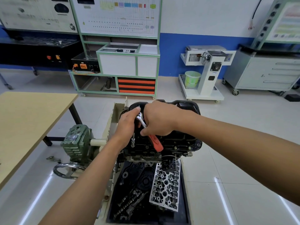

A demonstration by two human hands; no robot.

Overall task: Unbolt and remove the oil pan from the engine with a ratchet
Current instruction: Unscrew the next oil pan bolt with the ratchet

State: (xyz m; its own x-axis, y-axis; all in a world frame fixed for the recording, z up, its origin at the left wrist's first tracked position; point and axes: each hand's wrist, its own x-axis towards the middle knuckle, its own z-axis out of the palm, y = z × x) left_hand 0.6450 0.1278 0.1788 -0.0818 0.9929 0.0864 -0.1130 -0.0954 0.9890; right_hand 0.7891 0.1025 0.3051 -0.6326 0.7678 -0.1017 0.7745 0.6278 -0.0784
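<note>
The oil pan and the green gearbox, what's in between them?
In the head view, the left hand and forearm cross between the oil pan and green gearbox, over the cream stand plate and shaft.

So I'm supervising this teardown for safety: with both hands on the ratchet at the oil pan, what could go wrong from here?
1. The socket sits on a long extension, so it could tilt off the bolt and the left hand or right hand might strike the oil pan.
2. The right hand holds the ratchet near its head, not the orange grip, giving less leverage.
3. A freed bolt could drop into the parts tray below.
</note>
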